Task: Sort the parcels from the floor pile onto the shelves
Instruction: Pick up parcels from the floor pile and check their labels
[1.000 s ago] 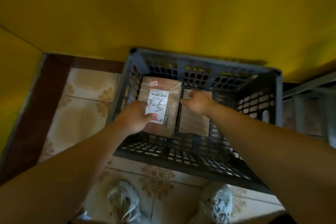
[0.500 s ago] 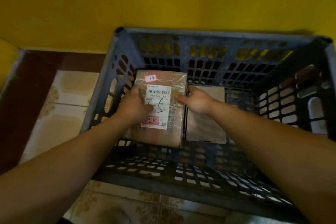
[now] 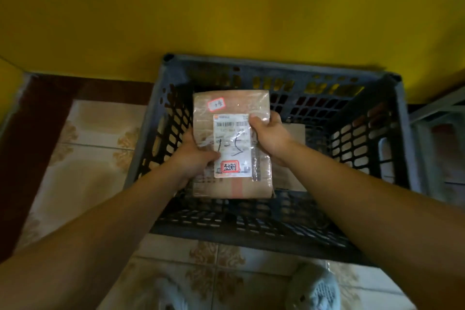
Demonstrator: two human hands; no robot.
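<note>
We hold the taped parcel (image 3: 231,143) over the crate (image 3: 276,66), our left hand (image 3: 192,157) and right hand (image 3: 271,137) each clamped on one side edge. The glossy wrap could slide, dropping it on the other parcel (image 3: 296,131) inside the crate.

Crate walls (image 3: 161,133) around open top

Bare forearms (image 3: 113,221), left hand (image 3: 193,156), right hand (image 3: 271,138), pale mesh sneakers (image 3: 319,289)
</note>
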